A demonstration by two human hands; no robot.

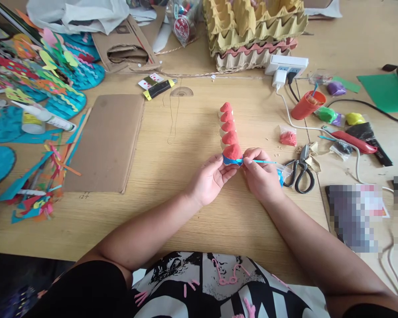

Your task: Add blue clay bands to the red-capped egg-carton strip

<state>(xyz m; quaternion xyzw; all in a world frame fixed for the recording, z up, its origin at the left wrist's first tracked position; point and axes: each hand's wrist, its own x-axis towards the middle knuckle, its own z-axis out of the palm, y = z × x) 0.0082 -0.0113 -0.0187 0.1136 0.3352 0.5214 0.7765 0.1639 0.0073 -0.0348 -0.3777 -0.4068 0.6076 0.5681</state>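
The right hand [260, 174] pinched a thin blue tool [260, 161] against the blue-edged front of a red-capped carton strip [230, 138]. The left hand [209, 179] gripped the strip's near end; the strip extended away over the wooden table [172, 172].

Both forearms angle inward, left hand [210, 179] and right hand [260, 174] nearly meeting, fingers bent.
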